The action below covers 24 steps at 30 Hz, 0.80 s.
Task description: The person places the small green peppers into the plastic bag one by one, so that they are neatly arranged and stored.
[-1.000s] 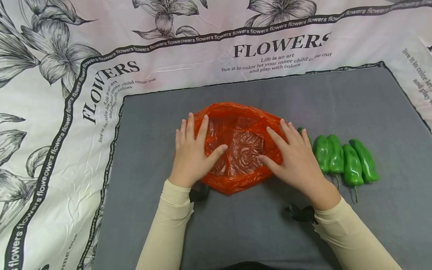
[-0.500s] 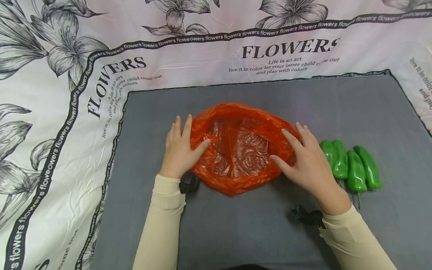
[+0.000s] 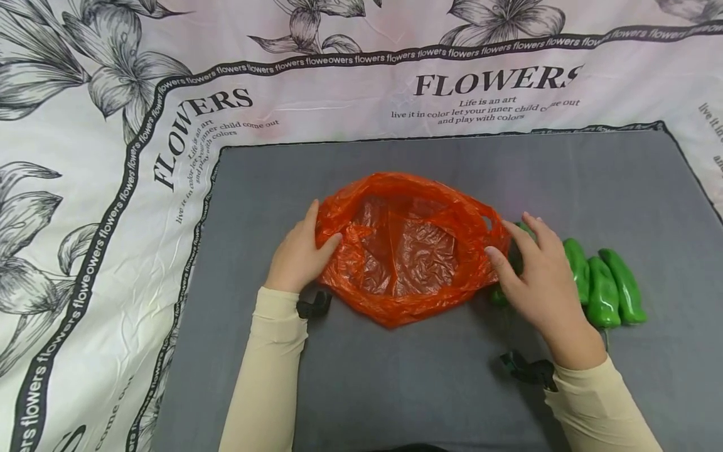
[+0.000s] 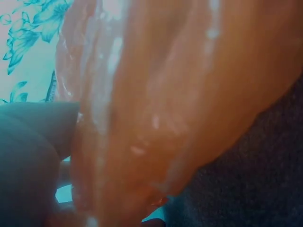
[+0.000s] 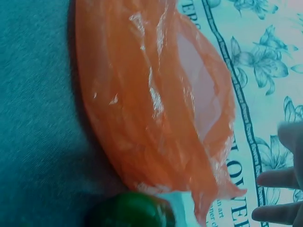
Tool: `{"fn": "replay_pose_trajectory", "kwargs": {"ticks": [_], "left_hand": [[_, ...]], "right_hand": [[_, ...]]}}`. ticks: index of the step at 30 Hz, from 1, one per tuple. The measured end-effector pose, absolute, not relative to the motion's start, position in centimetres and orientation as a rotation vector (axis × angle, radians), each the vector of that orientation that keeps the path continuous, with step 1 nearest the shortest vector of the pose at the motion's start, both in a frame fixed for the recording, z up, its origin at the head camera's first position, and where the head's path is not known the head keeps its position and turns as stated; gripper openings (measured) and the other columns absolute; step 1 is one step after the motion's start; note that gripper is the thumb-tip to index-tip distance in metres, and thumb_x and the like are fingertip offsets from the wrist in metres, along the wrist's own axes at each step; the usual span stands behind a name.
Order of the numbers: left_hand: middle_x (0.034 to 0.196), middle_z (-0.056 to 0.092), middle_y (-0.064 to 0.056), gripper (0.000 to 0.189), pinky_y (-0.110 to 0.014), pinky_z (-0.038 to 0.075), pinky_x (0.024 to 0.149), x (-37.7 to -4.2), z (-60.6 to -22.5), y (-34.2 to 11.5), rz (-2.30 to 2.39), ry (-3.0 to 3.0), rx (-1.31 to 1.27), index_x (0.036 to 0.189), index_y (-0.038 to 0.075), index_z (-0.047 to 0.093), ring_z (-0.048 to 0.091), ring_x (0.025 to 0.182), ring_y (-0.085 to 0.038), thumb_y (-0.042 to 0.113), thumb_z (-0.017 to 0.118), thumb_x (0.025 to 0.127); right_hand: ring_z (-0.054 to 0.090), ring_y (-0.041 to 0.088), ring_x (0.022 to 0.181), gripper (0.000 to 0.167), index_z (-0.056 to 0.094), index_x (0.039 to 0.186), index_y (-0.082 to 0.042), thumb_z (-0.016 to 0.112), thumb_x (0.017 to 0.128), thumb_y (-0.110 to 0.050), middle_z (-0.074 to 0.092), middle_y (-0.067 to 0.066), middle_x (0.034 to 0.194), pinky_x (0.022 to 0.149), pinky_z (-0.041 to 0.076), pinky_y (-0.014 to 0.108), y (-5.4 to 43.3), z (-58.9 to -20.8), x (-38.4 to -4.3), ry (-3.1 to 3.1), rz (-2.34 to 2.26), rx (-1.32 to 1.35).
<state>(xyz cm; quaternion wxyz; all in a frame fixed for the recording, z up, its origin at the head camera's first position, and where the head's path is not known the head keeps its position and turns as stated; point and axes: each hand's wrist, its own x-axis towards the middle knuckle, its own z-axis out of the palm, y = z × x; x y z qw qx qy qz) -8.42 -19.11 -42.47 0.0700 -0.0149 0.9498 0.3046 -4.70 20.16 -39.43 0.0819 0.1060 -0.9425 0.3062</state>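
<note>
A red-orange plastic bag (image 3: 390, 311) lies on the grey cloth with its mouth spread wide toward the head camera. At its left side my left hand (image 3: 295, 256) holds the edge, thumb over the film and most fingers hidden behind it. The left wrist view is filled by the bag (image 4: 156, 113) close up. My right hand (image 3: 545, 285), fingers apart, is just off the bag's right side and above several green peppers (image 3: 602, 294), partly covering them. One green pepper (image 5: 130, 210) shows beside the bag in the right wrist view, with right fingertips (image 5: 274, 177) to its right.
The grey cloth (image 3: 395, 389) is bordered by a white floral tablecloth (image 3: 339, 100) printed with lettering. A dark wrist-camera mount (image 3: 314, 306) hangs by the left wrist, another mount (image 3: 528, 370) by the right.
Both hands have parted from over the bag's mouth. The left has closed on the bag's left edge; the right has moved right toward the peppers. The bag's mouth shows wider.
</note>
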Motion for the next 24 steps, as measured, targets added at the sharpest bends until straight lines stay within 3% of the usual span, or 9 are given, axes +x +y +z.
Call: {"fn": "replay_pose_trajectory", "kwargs": {"ticks": [5, 11, 18, 24], "left_hand": [[0.157, 0.050, -0.022, 0.084, -0.060, 0.046, 0.109, -8.4, -42.6, -19.4, 0.918, 2.868, -0.047, 0.170, 0.015, 0.017, 0.054, 0.138, -0.042, 0.043, 0.060, 0.104], [0.157, 0.050, -0.022, 0.082, -0.062, 0.047, 0.108, -8.5, -42.5, -19.5, 0.923, 2.865, -0.057, 0.170, 0.013, 0.018, 0.055, 0.137, -0.042, 0.040, 0.059, 0.104], [0.157, 0.050, -0.023, 0.082, -0.062, 0.046, 0.108, -8.6, -42.5, -19.3, 0.932, 2.853, -0.047, 0.169, 0.013, 0.019, 0.054, 0.137, -0.043, 0.040, 0.059, 0.103], [0.155, 0.052, -0.022, 0.082, -0.062, 0.047, 0.106, -8.5, -42.6, -19.5, 0.908, 2.849, -0.027, 0.169, 0.014, 0.020, 0.055, 0.136, -0.042, 0.042, 0.060, 0.103]], "right_hand": [[0.042, 0.052, 0.141, 0.042, 0.061, 0.142, 0.003, 0.054, 0.108, -0.021, 0.049, 0.026, 0.154, 0.111, 0.033, 0.070, 20.7, -39.9, -4.4, -2.659, 0.974, 0.252], [0.056, 0.048, 0.118, 0.038, 0.064, 0.136, 0.004, 0.062, 0.100, -0.004, 0.061, 0.028, 0.136, 0.093, 0.042, 0.062, 21.4, -40.4, -4.0, -2.617, 0.912, 0.207], [0.061, 0.038, 0.097, 0.043, 0.066, 0.136, 0.000, 0.071, 0.097, -0.016, 0.066, 0.024, 0.122, 0.072, 0.044, 0.051, 22.1, -40.7, -3.9, -2.825, 0.821, 0.152], [0.067, 0.038, 0.092, 0.045, 0.065, 0.137, -0.001, 0.072, 0.097, -0.021, 0.069, 0.023, 0.122, 0.070, 0.050, 0.057, 22.0, -40.9, -4.2, -2.974, 0.768, 0.164]]}}
